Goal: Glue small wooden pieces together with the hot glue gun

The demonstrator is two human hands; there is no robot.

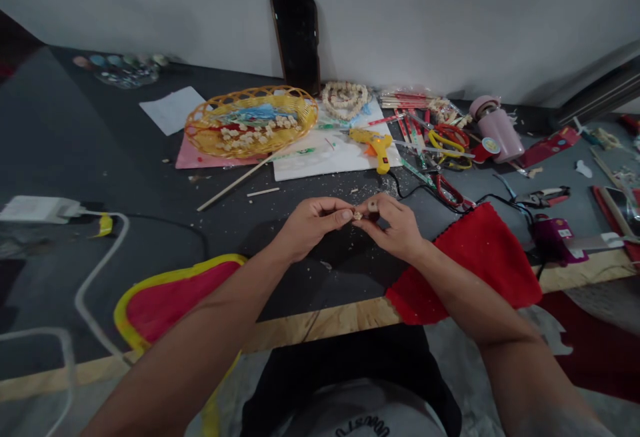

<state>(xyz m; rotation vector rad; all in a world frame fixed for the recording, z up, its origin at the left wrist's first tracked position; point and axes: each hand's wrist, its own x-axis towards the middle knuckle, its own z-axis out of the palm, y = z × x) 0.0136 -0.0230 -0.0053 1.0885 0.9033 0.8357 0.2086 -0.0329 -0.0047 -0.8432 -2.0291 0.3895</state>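
Note:
My left hand [316, 225] and my right hand [395, 227] meet above the dark table, fingertips almost touching. Pinched between them is a small cream-coloured, knobbly piece [357, 216], too small to name surely. A short brown thing with a pale round end [373, 206] also sticks out of my right hand's curled fingers; the rest of it is hidden. Both hands are closed. Pale crumbs lie scattered on the table around them. Beyond the fingers, a yellow glue gun [374, 146] rests on a white board [320, 160].
A yellow wicker basket [200, 147] holds cream pieces and blue strands. A phone [299, 40] leans on the wall. Scissors [447, 144], a pink bottle [503, 132] and pliers [543, 197] crowd the right. Red cloth [480, 257] overhangs the front edge; a white cable [100, 277] runs left.

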